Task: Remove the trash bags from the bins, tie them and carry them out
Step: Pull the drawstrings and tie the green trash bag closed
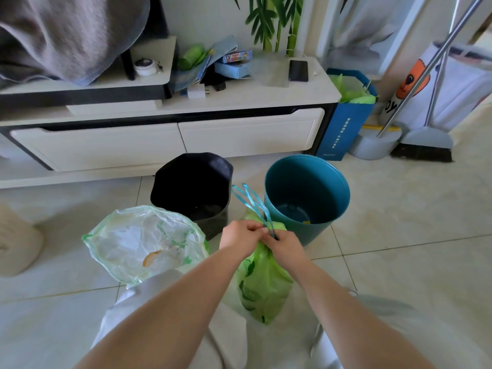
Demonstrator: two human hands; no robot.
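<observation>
A green trash bag (263,283) stands on the floor in front of me, its neck gathered. My left hand (241,237) and my right hand (283,249) both pinch that neck, where blue drawstring loops (253,201) stick up. To the left, a second pale green trash bag (145,243) sits open with paper and scraps inside. Behind the bags are a black bin (194,187) and a teal bin (308,193), both without liners.
A white TV cabinet (170,134) runs along the wall behind the bins, cluttered on top. At right stand a blue paper bag (343,129), a broom (426,145) and a dustpan (372,145). A beige cushion (16,241) lies at far left on the tiled floor.
</observation>
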